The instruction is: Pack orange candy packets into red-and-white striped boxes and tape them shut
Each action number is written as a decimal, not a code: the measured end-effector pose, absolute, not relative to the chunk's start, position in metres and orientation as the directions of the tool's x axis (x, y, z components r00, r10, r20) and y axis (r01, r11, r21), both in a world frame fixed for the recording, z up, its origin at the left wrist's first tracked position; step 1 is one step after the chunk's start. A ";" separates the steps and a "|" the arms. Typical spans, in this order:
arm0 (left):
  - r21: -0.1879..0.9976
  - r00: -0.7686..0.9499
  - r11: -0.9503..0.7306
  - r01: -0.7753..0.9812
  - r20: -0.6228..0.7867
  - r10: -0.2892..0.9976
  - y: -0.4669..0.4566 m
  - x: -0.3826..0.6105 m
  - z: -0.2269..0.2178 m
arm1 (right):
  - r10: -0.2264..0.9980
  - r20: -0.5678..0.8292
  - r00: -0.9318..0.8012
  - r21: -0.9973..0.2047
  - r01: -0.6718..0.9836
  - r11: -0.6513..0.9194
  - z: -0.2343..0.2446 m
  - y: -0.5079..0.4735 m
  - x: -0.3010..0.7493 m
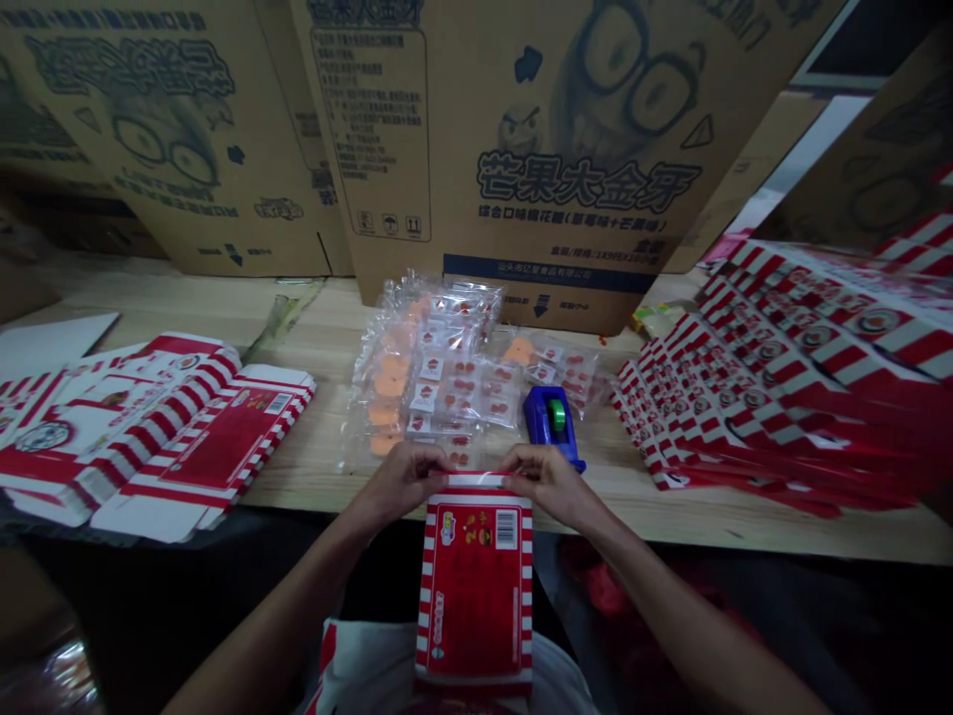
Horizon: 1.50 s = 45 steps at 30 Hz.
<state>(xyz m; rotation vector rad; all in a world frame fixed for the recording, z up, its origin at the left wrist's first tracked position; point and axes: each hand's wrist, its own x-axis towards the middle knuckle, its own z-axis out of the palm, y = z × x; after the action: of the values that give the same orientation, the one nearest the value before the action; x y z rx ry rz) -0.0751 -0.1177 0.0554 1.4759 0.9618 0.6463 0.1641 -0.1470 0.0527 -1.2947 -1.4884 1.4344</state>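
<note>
A red box with white striped edges (475, 586) stands on end over my lap, its printed back facing me. My left hand (408, 479) pinches the far left corner of its top flap. My right hand (547, 479) pinches the far right corner. Both hands have their fingers closed on the flap at the table's front edge. Just beyond my right hand sits a blue tape dispenser (552, 421) with a green roll. Behind my hands lies a heap of clear candy packets (447, 372) with orange and red contents.
Flattened red striped boxes (160, 432) lie at the left of the wooden table (320, 338). A large stack of the same boxes (789, 382) fills the right. Big brown cartons (536, 149) stand along the back.
</note>
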 end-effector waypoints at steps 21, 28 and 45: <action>0.884 0.300 -0.358 0.302 0.268 0.916 -0.169 -0.063 0.030 | 0.995 0.008 0.096 -1.000 0.012 0.006 0.011 -0.202 0.150; 0.988 0.203 0.149 0.044 -0.155 0.967 -0.169 -0.058 0.029 | 0.992 0.103 0.075 -0.974 0.209 0.086 0.024 -0.208 0.150; 0.800 0.273 0.508 -0.318 -0.436 0.857 -0.167 -0.054 0.045 | 0.959 0.056 0.279 -0.928 0.370 -0.053 0.051 -0.196 0.175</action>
<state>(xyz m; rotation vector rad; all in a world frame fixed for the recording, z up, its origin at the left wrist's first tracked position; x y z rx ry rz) -0.0543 -0.1672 0.0445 0.6523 0.9952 0.8701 0.1753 -0.1958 0.0511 -1.6033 -1.2517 0.7823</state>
